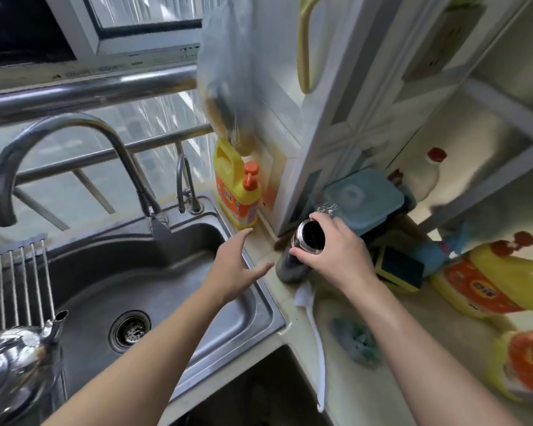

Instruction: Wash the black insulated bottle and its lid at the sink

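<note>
The black insulated bottle point(290, 265) stands on the counter just right of the sink point(173, 272), its steel-rimmed mouth uncapped and facing me. My right hand point(333, 250) grips the bottle around its neck from the right. My left hand point(237, 265) hovers over the sink's right rim with fingers spread, a short way left of the bottle and apart from it. I cannot pick out the lid.
A curved faucet point(74, 155) arches over the basin, with a steel kettle point(16, 355) and a drying rack at its left. Yellow detergent jugs stand behind the sink point(237, 186) and on the right counter point(493, 284). A teal box point(363, 198), sponge point(397, 269) and cloth point(357, 339) crowd the counter.
</note>
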